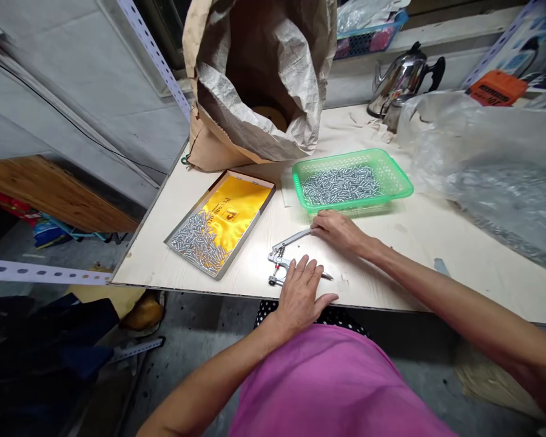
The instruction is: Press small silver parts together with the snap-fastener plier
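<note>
While the left hand (300,294) lies spread over the pliers (275,257), apparently steadying them against the desk (391,276), the right hand (339,230) pinches their far handle (298,237).

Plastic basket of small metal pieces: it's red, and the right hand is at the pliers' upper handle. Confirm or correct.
The colour is wrong: the head view shows the basket of small metal pieces green. The right hand is indeed at the pliers' upper handle.

Top (327,388) plain magenta-pink; bottoms (266,310) black, white polka dots. Left hand (299,294), right hand (339,230) both bare.
</note>
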The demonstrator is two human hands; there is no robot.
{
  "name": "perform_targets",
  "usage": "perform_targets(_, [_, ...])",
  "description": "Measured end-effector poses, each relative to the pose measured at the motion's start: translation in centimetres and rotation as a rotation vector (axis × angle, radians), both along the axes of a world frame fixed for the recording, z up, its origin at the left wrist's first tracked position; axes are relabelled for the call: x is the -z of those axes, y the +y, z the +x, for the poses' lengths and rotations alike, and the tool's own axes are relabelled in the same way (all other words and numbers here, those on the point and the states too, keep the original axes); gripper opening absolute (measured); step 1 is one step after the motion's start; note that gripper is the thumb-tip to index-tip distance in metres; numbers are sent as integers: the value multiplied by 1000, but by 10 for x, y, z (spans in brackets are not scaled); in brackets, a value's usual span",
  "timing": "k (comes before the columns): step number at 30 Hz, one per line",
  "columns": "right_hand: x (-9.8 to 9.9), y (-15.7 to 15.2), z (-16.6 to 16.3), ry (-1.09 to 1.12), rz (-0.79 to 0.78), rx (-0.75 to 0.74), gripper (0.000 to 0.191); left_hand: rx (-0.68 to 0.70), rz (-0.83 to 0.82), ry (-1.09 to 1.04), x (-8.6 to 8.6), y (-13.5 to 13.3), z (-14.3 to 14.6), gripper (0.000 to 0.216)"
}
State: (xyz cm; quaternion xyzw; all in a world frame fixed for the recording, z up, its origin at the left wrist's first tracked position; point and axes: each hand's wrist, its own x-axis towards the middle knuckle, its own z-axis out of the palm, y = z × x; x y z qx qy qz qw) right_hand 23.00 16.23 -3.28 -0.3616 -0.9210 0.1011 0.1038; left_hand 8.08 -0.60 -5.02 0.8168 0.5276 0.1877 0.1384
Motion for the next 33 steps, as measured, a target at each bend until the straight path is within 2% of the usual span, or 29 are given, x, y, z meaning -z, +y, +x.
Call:
perform_targets(3, [-10, -14, -18, -44, 32, -6, 22, 22, 0, -18, 0, 2, -1, 67])
perform_targets(5, [-17, -33, -35, -53, 37, -162, 19, 39, -4, -40, -3, 0, 0, 64])
perform_targets(8, [-22, -55, -64, -71, 24, -453, 12, 126, 10, -109, -13, -15, 0, 42])
perform_targets(10, [-20, -61, -78, -96, 41, -538, 13, 244, 94, -141, -25, -30, -4, 29])
perform_targets(12, [-16, -60, -87, -96, 80, -577, 17, 297, 235, -142, -41, -42, -16, 25])
perform_targets(13, [-14, -59, -90, -79, 98, -599, 17, 273, 302, -136, -49, -44, -25, 23])
perform_targets(15, [-9, -60, -93, -17, 114, -649, 15, 120, 391, -118, -68, -41, -53, 21])
perform_targets(18, [-5, -67, -93, 151, 111, -666, 16, -289, 329, -4, -89, -17, -111, 24])
perform_targets(21, [-16, -68, -84, 401, 158, -545, 20, -590, 234, 188, -92, 18, -172, 26])
perform_targets(24, [-45, -43, -61, 571, 260, -237, 17, -737, 93, 327, -83, 52, -216, 25])
perform_targets(27, [-75, -2, -25, 475, 353, 125, 23, -768, -37, 429, -73, 79, -236, 27])
perform_targets(29, [-84, 18, -4, 304, 441, 275, 33, -761, -99, 466, -67, 92, -241, 28])
perform_targets(31, [-82, 20, 10, 182, 445, 339, 41, -756, -132, 475, -62, 102, -242, 29])
perform_targets(33, [-69, 1, 13, 170, 362, 308, 42, -752, -141, 466, -57, 110, -243, 29])
